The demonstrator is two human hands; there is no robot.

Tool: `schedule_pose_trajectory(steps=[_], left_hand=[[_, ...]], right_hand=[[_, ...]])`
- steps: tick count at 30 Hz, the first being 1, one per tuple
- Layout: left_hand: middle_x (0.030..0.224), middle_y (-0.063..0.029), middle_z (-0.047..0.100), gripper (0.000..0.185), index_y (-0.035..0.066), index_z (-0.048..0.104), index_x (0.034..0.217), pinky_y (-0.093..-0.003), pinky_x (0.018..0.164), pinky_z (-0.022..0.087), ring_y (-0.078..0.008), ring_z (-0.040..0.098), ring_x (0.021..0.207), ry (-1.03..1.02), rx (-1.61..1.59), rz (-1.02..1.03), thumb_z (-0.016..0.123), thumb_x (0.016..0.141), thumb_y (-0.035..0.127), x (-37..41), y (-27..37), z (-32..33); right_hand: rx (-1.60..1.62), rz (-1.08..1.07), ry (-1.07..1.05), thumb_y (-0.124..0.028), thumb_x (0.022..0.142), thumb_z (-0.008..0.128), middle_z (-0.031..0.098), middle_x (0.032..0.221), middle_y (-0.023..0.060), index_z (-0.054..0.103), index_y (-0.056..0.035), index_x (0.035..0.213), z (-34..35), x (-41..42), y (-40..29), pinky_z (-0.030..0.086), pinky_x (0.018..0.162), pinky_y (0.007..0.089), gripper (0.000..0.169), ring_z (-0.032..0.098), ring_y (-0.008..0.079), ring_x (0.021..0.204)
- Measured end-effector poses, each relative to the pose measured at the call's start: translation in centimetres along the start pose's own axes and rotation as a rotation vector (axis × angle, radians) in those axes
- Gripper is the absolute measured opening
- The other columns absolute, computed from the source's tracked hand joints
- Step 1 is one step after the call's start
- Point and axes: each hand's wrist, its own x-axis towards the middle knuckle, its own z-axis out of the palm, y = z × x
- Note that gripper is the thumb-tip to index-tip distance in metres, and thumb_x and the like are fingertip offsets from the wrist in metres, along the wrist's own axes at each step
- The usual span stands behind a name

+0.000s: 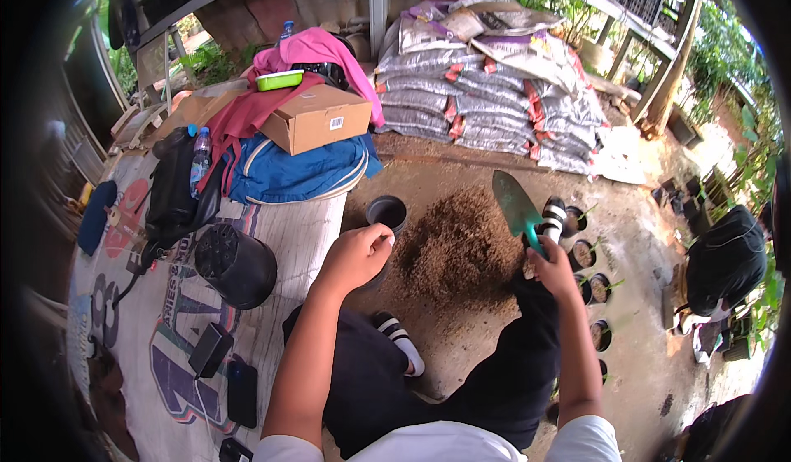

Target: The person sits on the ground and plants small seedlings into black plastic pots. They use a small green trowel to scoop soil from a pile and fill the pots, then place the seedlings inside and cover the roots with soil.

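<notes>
My right hand grips the green handle of a garden trowel. Its metal blade points up and away from me, beside my right foot and the edge of a brown heap of loose potting material. My left hand is held above the floor left of the heap, fingers curled. Just beyond it stands a black plastic plant pot, its mouth facing up. Another dark rounded shape shows below the hand, mostly covered. Whether the curled fingers hold anything is hidden.
On the left table lie a stack of black pots, a phone, a water bottle, a blue bag and a cardboard box. Several potted seedlings line the right. Filled sacks are piled behind.
</notes>
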Motion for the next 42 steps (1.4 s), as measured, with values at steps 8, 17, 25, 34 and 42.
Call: schedule_pose_trajectory(steps=[8,17,25,34,42], left_hand=[[0.08,-0.0137,0.068,0.015,0.005,0.066,0.099,-0.0345,0.064,0.051,-0.0253,0.066,0.068,-0.092,0.026,-0.077,0.063,0.092,0.019,1.7,0.3,2.8],[0.082,-0.0123,0.069,0.013,0.005,0.066,0.1,-0.0339,0.065,0.051,-0.0239,0.066,0.07,-0.23,0.12,-0.081,0.063,0.091,0.014,4.5,-0.2,6.2],[0.082,-0.0116,0.067,0.013,0.005,0.065,0.088,-0.0394,0.068,0.051,-0.0293,0.066,0.074,-0.338,0.374,-0.036,0.063,0.087,0.017,10.5,-9.4,9.1],[0.103,-0.0147,0.067,0.022,0.01,0.069,0.094,-0.0448,0.086,0.052,-0.034,0.065,0.099,-0.297,0.705,-0.248,0.064,0.088,0.03,16.8,-18.9,17.2],[0.101,-0.0155,0.071,0.027,0.009,0.07,0.096,-0.0483,0.087,0.052,-0.0348,0.067,0.099,-0.392,0.866,-0.394,0.056,0.092,0.032,17.3,-21.5,20.8]], right_hand=[[0.142,0.087,-0.161,-0.023,0.093,0.063,0.062,0.076,0.0091,0.061,0.0008,0.113,8.3,-1.9,7.3,0.048,0.066,0.0355,0.031,0.06,0.0171,0.071],[0.142,0.123,-0.094,-0.025,0.09,0.064,0.068,0.094,0.0197,0.062,-0.0007,0.116,8.3,0.5,9.5,0.05,0.082,0.0389,0.035,0.066,0.0291,0.09],[0.239,0.169,-0.057,-0.022,0.092,0.064,0.064,0.079,0.0107,0.061,0.0018,0.112,7.4,2.7,10.3,0.049,0.069,0.0334,0.032,0.061,0.0169,0.073],[0.355,0.236,0.03,-0.019,0.093,0.063,0.06,0.075,0.0054,0.06,0.0009,0.116,3.2,1.7,10.7,0.047,0.062,0.0304,0.03,0.058,0.0125,0.066],[0.561,0.3,0.062,-0.015,0.097,0.06,0.051,0.07,-0.0024,0.057,-0.0009,0.116,2.1,2.2,11.3,0.039,0.049,0.0242,0.024,0.047,0.0066,0.054]])
